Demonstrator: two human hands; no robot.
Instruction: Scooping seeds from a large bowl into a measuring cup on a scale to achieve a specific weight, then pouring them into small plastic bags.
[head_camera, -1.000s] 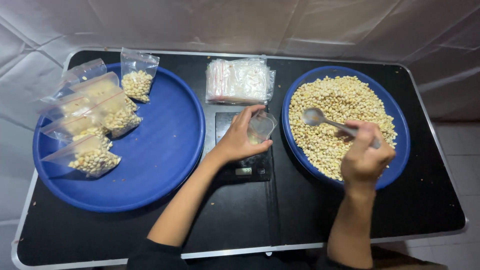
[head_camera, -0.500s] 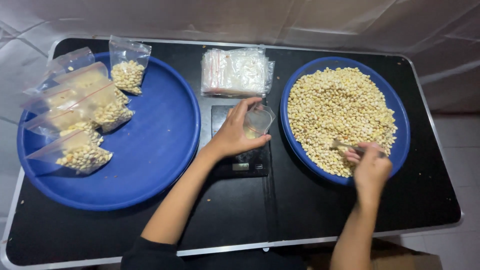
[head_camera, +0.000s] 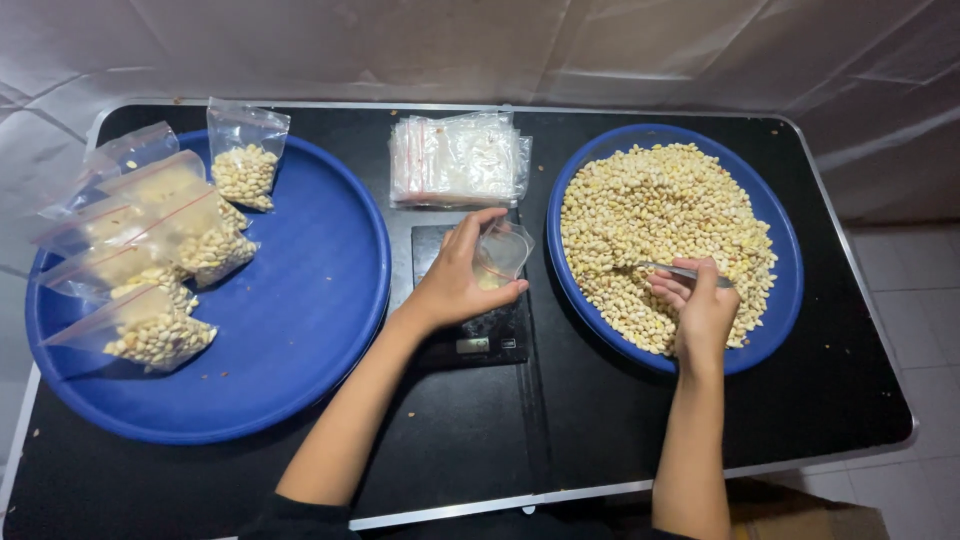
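Step in hand, as judged: scooping, partway through filling one bag by weight. The left hand (head_camera: 450, 285) has its grip closed around a small clear zip bag (head_camera: 500, 255), held mouth-up over the black digital scale (head_camera: 470, 310) at the middle of the counter (head_camera: 600, 440). A few kernels appear to lie in the bag's bottom.

The right hand (head_camera: 700, 305) grasps the handle of a metal spoon (head_camera: 668, 270); the bowl end is buried among the pale kernels (head_camera: 665, 210) heaped in the right blue tray (head_camera: 785, 300). Whether the spoon is loaded cannot be told.

A stack of empty zip bags (head_camera: 458, 158) lies just behind the scale. The left blue tray (head_camera: 300, 330) carries several filled bags (head_camera: 160, 240) along its far-left side.

Next move, as judged, calls for lifting the spoon level, carrying it left across the tray rim and tipping it into the bag mouth, which the left hand must keep spread. Spillage onto the scale is the likely fault.
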